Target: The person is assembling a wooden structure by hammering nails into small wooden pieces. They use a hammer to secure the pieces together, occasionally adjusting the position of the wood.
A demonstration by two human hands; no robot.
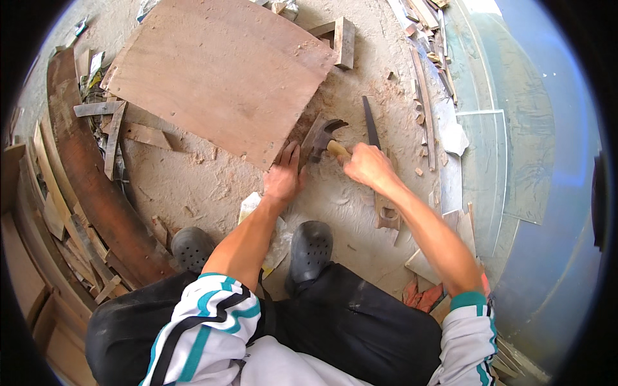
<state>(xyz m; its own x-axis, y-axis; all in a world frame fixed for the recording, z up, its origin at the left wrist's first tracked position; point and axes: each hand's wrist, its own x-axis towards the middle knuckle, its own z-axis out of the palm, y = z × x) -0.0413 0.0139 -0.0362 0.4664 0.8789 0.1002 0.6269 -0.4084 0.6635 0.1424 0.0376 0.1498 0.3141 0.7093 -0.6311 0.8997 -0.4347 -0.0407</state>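
Note:
My right hand [370,166] is closed round the pale handle of a claw hammer [318,149]. The hammer's dark head is beside a short wood strip [311,136] at the right edge of a large, flat wooden board [219,77]. At the board's near corner is my left hand [284,177], its fingers bent over the edge and its thumb toward the strip. How far the fingers reach round the wood is partly hidden. To the right of the hammer, a handsaw [385,215] lies on the floor, its wooden handle toward me.
A long curved brown plank [90,154] and scrap wood lie at the left. A wood block [344,42] shows beyond the board's far right corner. Glass sheets [528,128] spread along the right, beside loose wood strips [421,103]. My dark clogs [311,248] are close below.

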